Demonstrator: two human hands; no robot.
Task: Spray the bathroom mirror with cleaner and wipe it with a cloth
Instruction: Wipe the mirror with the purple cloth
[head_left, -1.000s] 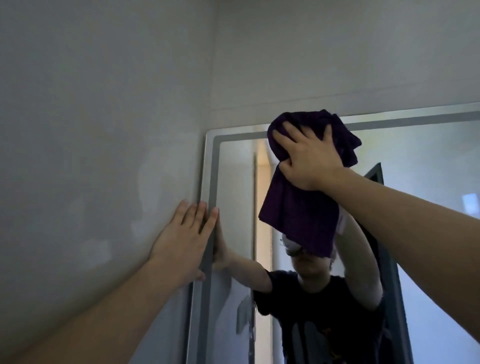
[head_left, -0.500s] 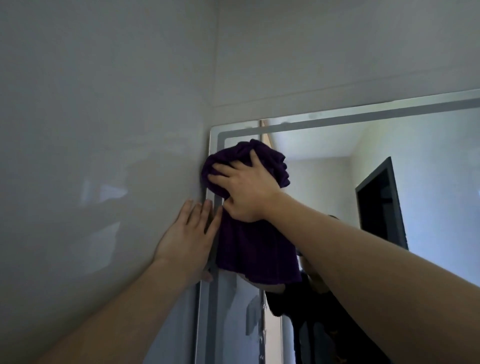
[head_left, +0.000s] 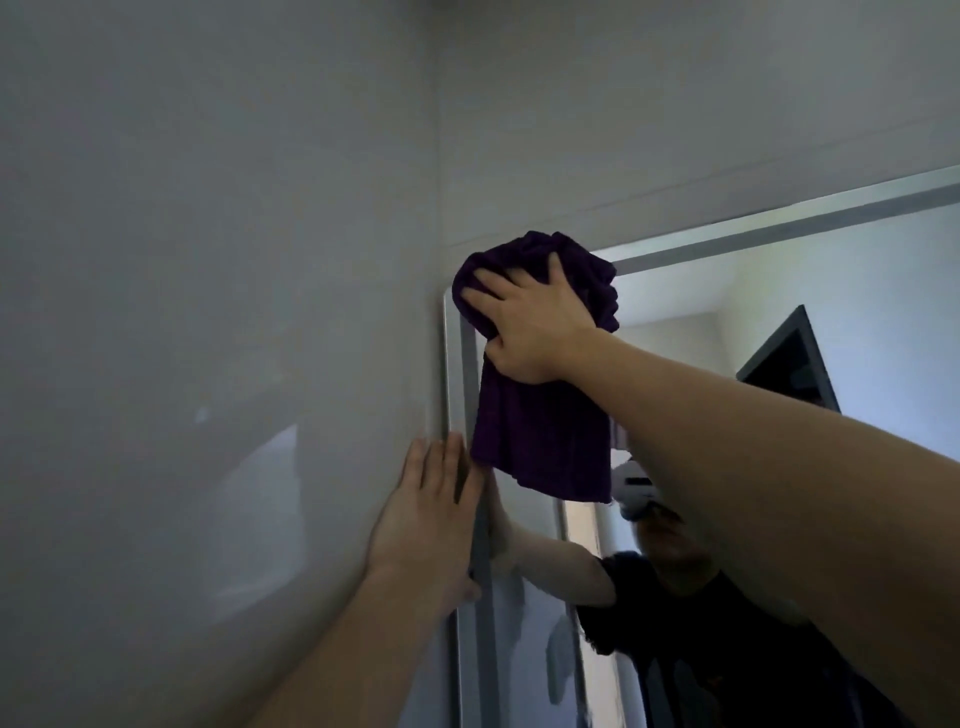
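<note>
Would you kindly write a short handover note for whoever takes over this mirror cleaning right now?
Right hand: grips the bunched purple cloth and presses it on the mirror at its top left corner. The cloth's tail hangs down over the glass.
Left hand: flat, fingers straight, braced on the wall at the mirror's left edge.
Spray bottle: not in view.
Done: the wipe is at the top left corner. Whether the glass was sprayed cannot be told.
Left: wipe the rest of the glass, rightward and downward.
</note>
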